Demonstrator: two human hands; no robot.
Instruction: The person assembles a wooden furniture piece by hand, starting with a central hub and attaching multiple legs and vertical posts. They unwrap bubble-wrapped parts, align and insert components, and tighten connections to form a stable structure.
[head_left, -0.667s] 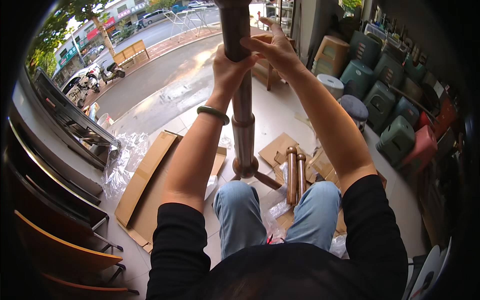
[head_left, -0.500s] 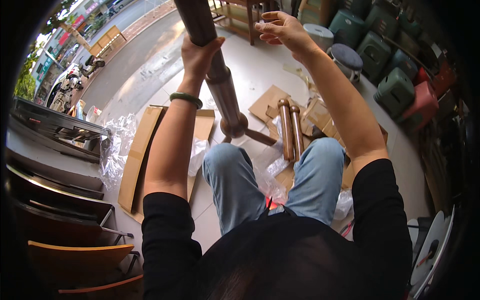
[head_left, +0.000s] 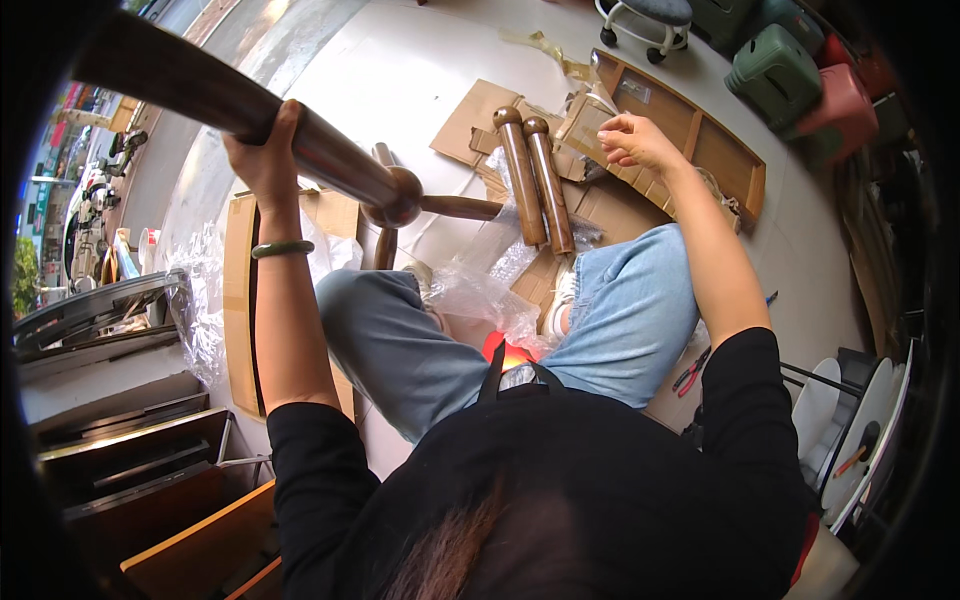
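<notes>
My left hand (head_left: pixel 262 165) is wrapped round a thick, dark brown wooden post (head_left: pixel 335 158) that slants from the upper left toward the middle. The post's lower end is a round knob (head_left: pixel 402 195), from which a few short wooden legs (head_left: pixel 460 207) stick out. My right hand (head_left: pixel 645 142) is held over cardboard and a wooden frame, its fingers loosely bent and nothing visible in them. Between the hands, two brown wooden rods (head_left: pixel 517 178) with ball ends lie side by side on flattened cardboard (head_left: pixel 607 212).
Clear plastic wrap (head_left: pixel 475 300) lies before my knees. Long cardboard (head_left: pixel 242 300) stands beside my left arm, with stacked boards (head_left: pixel 150 470) further left. Red-handled pliers (head_left: pixel 690 372) lie on the floor at right. Green (head_left: pixel 775 75) and red (head_left: pixel 840 110) plastic stools fill the upper right.
The post has tipped to the left, its top end swinging far left with my left hand. My right hand has moved lower, over the cardboard. The view has tilted downward.
</notes>
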